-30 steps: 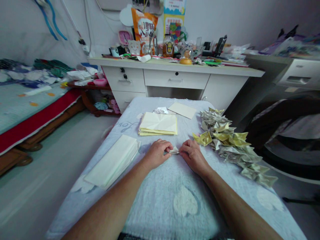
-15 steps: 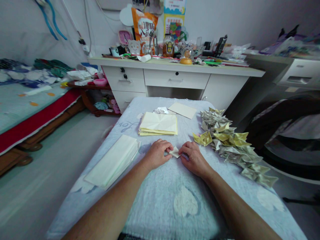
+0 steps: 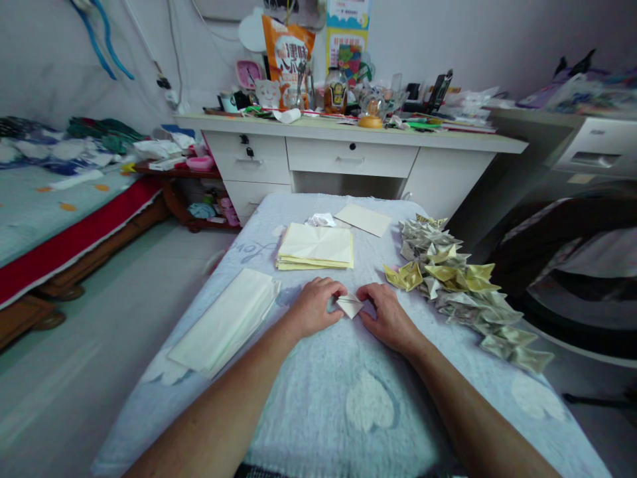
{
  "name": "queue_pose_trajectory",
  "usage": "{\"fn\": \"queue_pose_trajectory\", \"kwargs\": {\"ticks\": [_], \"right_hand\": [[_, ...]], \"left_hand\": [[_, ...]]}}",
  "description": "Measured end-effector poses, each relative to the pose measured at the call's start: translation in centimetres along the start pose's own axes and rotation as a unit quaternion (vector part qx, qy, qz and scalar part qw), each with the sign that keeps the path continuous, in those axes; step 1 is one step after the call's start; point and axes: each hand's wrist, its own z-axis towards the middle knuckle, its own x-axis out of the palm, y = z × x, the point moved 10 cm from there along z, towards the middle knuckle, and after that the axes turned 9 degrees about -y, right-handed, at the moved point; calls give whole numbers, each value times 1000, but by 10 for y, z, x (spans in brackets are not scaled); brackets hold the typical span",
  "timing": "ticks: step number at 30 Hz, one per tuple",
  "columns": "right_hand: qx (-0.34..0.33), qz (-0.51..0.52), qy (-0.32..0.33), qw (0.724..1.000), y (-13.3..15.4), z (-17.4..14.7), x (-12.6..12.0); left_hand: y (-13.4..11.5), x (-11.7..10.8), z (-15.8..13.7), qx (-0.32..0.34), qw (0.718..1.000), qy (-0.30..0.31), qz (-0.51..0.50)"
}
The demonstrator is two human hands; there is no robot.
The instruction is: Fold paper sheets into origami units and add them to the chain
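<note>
A small folded paper [image 3: 350,305], pale and pointed toward me, lies between my hands over the cloth-covered table. My left hand [image 3: 317,307] pinches its left corner between thumb and fingers. My right hand [image 3: 387,312] grips the right corner in the same way, with its fingers curled. Just beyond my hands is a stack of cream and yellow paper sheets [image 3: 316,244], its top sheet creased. To the left rests a pile of long folded white paper [image 3: 226,322]. Several gold and silver folded paper pieces [image 3: 462,292] are heaped along the right side.
A cream card [image 3: 363,220] and a crumpled white tissue [image 3: 321,220] lie at the far end of the table [image 3: 318,405]. Behind stands a white desk [image 3: 351,159] crowded with items. A washing machine [image 3: 592,166] is at right, a bed [image 3: 74,219] at left.
The folded paper between my fingers now shows a wider, flatter diamond face. My right fingers have shifted slightly outward to its right edge. The stacks and the heap have not moved.
</note>
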Motion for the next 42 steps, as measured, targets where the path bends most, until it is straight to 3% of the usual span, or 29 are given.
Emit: {"fn": "queue_pose_trajectory", "kwargs": {"ticks": [11,23,27,35,42], "right_hand": [[1,9,5,1000,1,1,-1],[26,61,-40,997,4,5,-13],[65,111,-21,991,-2,3,-7],[103,227,0,968,-2,3,1],[126,294,12,947,-3,1,7]], "left_hand": [[-1,1,1,-20,999,13,-34],[7,-10,3,-76,986,-40,-140],[15,-14,2,-111,966,-78,-219],[19,11,-1,-185,884,-23,-428],[20,14,-1,-191,878,-16,-439]]}}
